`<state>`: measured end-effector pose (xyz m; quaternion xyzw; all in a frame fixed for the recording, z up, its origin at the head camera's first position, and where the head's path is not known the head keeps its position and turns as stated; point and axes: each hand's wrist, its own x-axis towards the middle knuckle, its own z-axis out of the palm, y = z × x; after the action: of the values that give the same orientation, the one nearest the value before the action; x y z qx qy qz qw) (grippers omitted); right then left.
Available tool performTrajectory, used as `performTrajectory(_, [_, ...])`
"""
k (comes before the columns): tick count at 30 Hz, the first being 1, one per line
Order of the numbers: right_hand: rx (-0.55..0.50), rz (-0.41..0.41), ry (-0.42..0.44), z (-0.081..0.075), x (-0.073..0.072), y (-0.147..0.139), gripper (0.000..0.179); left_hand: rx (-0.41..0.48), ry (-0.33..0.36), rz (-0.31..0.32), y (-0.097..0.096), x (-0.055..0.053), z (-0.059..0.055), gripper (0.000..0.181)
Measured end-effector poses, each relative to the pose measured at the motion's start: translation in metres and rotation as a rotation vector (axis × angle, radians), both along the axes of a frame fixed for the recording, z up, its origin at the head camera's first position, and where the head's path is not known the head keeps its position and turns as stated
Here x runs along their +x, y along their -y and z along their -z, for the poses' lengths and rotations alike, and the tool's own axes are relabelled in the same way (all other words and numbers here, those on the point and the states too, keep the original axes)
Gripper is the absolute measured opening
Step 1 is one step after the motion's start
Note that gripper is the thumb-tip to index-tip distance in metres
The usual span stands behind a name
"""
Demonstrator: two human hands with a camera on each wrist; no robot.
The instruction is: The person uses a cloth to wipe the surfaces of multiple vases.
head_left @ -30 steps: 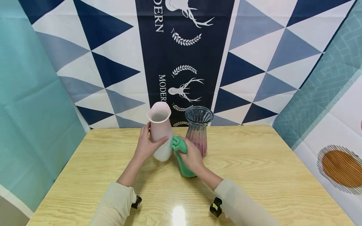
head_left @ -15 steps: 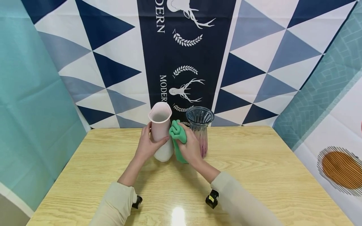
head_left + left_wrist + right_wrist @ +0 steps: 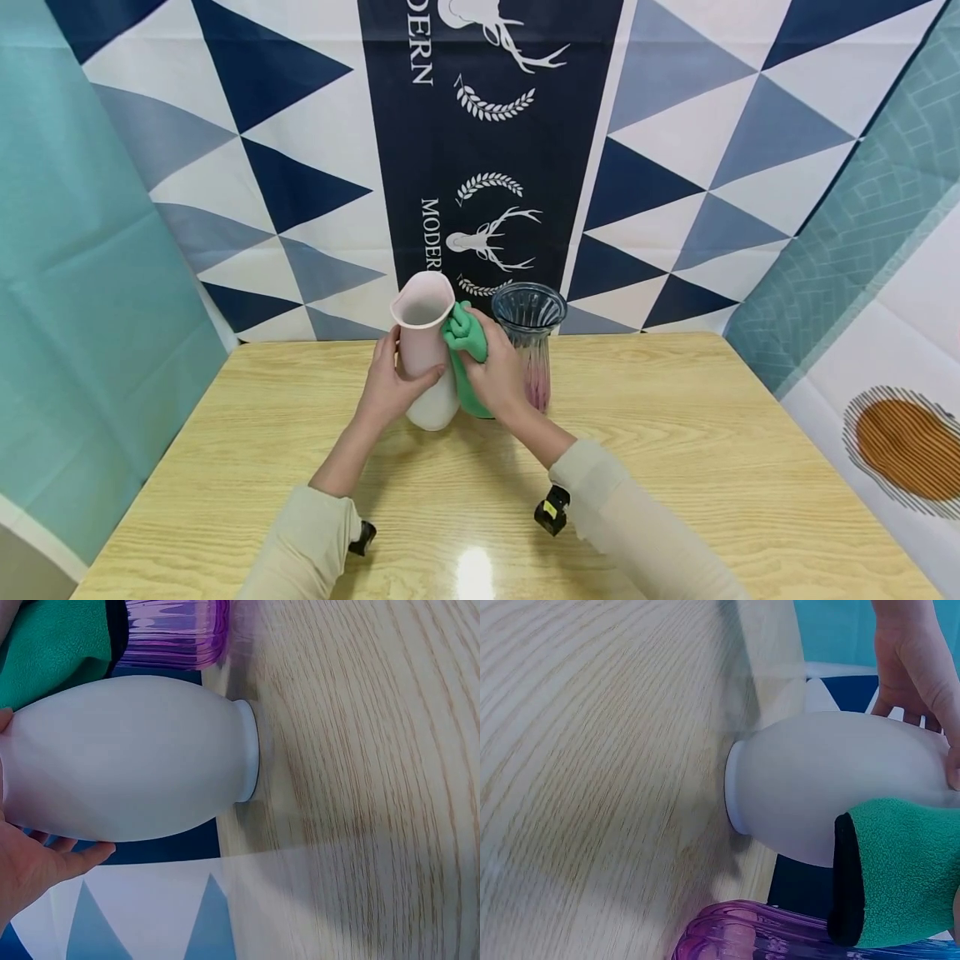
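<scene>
A pale pink-and-white vase [image 3: 429, 354] with a wavy rim stands upright near the table's back edge. My left hand [image 3: 390, 379] grips its body from the left, thumb across the front. In my right hand [image 3: 497, 371] a bunched green cloth [image 3: 467, 337] is held against the vase's right side, just below the rim. The left wrist view shows the vase's smooth white lower body [image 3: 135, 757] and foot. Dark edging shows on the cloth [image 3: 904, 874] in the right wrist view. A ribbed glass vase [image 3: 531, 317], blue above and pink-purple below, stands right behind my right hand, partly hidden.
The wooden table [image 3: 660, 467] ends at a patterned cloth backdrop [image 3: 307, 167] close behind both vases. Teal fabric [image 3: 97, 267] hangs along the left side. A small black device [image 3: 552, 510] sits under my right wrist.
My right hand has moved up and left with the green cloth, from low beside the vase to near its rim. The left hand and both vases stay in place.
</scene>
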<state>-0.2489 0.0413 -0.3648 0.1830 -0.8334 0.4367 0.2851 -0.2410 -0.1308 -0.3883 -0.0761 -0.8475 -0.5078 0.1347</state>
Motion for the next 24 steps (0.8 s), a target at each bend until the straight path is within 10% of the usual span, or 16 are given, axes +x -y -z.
performTrajectory(24, [0.096, 0.0, 0.13, 0.026, 0.01, -0.011, 0.051, 0.016, 0.003, 0.008, -0.001, 0.001, -0.001, 0.094])
